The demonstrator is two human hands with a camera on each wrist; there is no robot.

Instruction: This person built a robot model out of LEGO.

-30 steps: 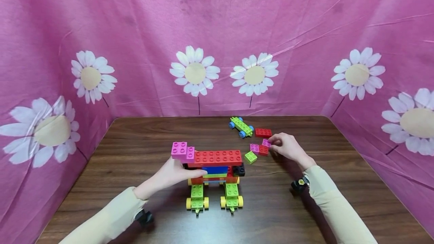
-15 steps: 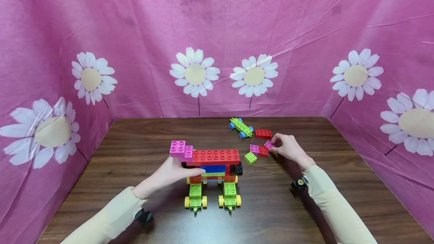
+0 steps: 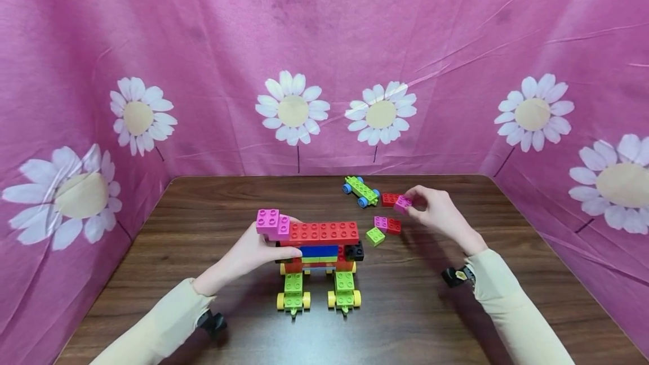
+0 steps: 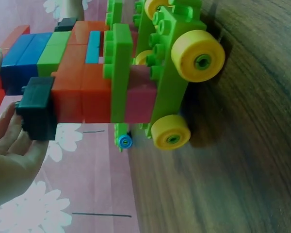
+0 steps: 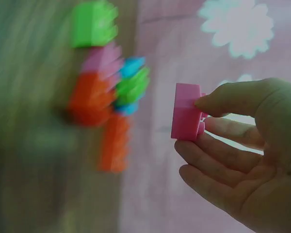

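On the table stands a built toy brick model (image 3: 324, 233) with a red top, blue and green layers and green wheeled bases (image 4: 169, 68) with yellow wheels. My left hand (image 3: 258, 249) grips its left end, the thumb across the front; a black brick (image 4: 39, 108) sits by the fingers in the left wrist view. Two pink bricks (image 3: 267, 220) cap that end. In my right hand (image 3: 436, 210) a pink brick (image 5: 186, 111) is pinched between thumb and fingers, lifted off the table. Below it lie a pink brick (image 3: 380, 223), a red brick (image 3: 394, 226) and a lime brick (image 3: 375, 236).
A lime wheeled base (image 3: 361, 190) with blue wheels stands near the back of the wooden table (image 3: 228, 196). Beside it lies a longer red brick (image 3: 389, 200), partly behind the held brick. A pink cloth (image 3: 324, 27) with daisies hangs around the table.
My right hand has lifted the pink brick from beside the red one, upward and slightly right. The left hand keeps its grip; the model has shifted only slightly.
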